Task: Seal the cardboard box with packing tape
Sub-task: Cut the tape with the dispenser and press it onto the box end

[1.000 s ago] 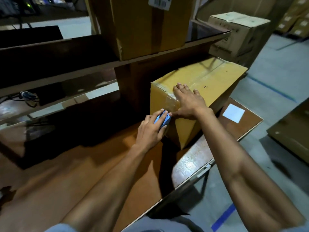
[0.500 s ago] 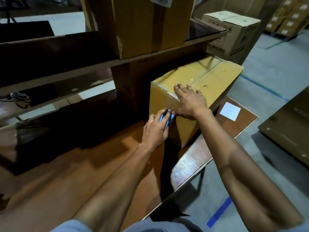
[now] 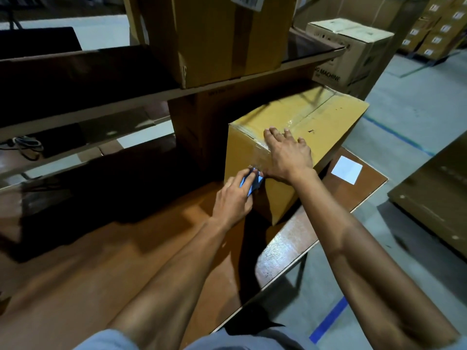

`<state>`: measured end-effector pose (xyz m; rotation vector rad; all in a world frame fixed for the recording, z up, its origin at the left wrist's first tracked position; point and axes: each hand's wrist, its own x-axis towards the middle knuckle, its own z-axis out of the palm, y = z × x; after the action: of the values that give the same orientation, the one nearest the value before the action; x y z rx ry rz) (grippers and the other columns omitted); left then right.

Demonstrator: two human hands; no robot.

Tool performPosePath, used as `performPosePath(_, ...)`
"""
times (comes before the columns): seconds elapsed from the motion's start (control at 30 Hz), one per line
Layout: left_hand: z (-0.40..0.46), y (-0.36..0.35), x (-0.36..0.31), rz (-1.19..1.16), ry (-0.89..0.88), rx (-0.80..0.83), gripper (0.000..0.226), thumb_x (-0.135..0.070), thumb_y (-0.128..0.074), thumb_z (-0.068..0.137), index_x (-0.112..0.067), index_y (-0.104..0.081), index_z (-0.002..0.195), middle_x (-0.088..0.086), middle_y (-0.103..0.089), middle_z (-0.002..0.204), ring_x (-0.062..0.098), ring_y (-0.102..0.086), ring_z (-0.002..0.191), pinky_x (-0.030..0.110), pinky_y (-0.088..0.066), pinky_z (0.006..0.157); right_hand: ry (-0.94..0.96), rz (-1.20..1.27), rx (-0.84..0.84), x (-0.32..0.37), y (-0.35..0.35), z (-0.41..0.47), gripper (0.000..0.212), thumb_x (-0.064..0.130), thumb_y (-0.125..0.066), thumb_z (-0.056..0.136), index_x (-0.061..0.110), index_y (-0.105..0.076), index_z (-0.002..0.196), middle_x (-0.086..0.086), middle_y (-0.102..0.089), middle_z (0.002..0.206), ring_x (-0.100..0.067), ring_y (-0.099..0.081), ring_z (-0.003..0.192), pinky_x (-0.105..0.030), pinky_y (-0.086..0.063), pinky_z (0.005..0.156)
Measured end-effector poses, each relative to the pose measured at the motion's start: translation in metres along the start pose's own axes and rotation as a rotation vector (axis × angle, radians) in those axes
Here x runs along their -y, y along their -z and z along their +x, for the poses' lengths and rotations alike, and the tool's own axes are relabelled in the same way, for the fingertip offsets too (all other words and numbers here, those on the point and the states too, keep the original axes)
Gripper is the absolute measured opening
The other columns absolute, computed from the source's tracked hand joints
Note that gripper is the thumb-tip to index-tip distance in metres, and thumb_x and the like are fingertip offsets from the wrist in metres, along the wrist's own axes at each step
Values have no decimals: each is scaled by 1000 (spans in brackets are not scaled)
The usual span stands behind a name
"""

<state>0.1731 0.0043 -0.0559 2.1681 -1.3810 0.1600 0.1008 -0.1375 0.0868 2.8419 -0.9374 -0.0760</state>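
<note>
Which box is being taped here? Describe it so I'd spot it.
Find the brown table. The box stands on it under the shelf, with the right hand flat on top. Unlike the others, it wears shiny clear tape and is being touched.

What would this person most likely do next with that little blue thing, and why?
Probably slice the tape free. The left hand holds the blue cutter against the box's near face, at the end of the clear tape running down from the top seam, while the right hand presses the tape flat over the edge.
</note>
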Motion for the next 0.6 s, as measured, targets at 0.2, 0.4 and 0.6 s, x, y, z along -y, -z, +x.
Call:
performPosePath(0.2, 4, -2, 4, -34, -15, 7, 69, -17, -71, 92, -16, -54, 159, 7, -55, 156, 37, -64, 120, 48, -61, 95, -21, 1, -5, 2, 0, 1, 125, 68, -81, 78, 24, -9, 170, 3, -10, 180, -33, -15, 165, -62, -29, 127)
performPosePath(0.4, 7, -2, 6, -13, -31, 14, 63, -21, -69, 96, -14, -55, 158, 11, -57, 151, 39, -65, 115, 50, -63, 89, -31, -1, -3, 4, 0, 1, 126, 64, -85, 77, 24, -10, 170, 3, -11, 180, -34, -15, 165, -63, -29, 127)
performPosePath(0.6, 5, -1, 4, 18, -35, 52, 60, -18, -68, 99, -9, -56, 158, 14, -58, 157, 38, -56, 142, 50, -61, 102, -25, -1, -3, 3, 0, 1, 126, 67, -82, 78, 23, -9, 170, 2, -11, 180, -35, -16, 165, -63, -29, 127)
